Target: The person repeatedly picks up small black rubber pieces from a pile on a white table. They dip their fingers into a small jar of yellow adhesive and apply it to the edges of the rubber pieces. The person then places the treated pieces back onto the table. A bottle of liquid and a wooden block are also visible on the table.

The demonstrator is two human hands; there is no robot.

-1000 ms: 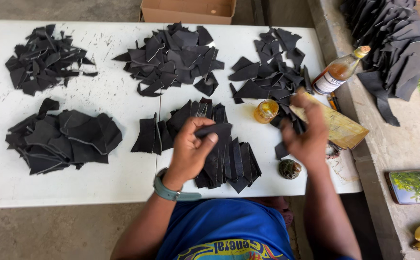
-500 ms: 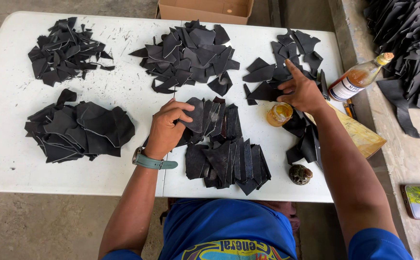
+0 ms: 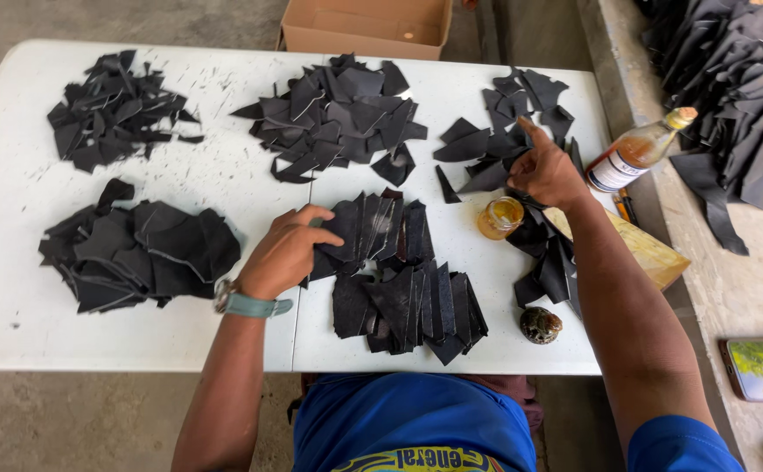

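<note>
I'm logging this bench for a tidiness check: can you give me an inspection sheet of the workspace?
Surface: white folding table, scuffed.
Job's things: fanned row of black pieces at centre; four more black piles around it.
Clutter: small amber jar, capped bottle, round dark lump.
Grips: left hand rests on the fanned row; right hand on the far-right pile, fingers closing on a piece.
Cables: nothing seen.
Surroundings: cardboard box, concrete ledge with black strips, phone.

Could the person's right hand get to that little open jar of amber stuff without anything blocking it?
Probably yes. The right hand is on the dark pieces at the far right of the table, and the small jar stands just below it on bare white table, uncovered, with nothing between them.
</note>
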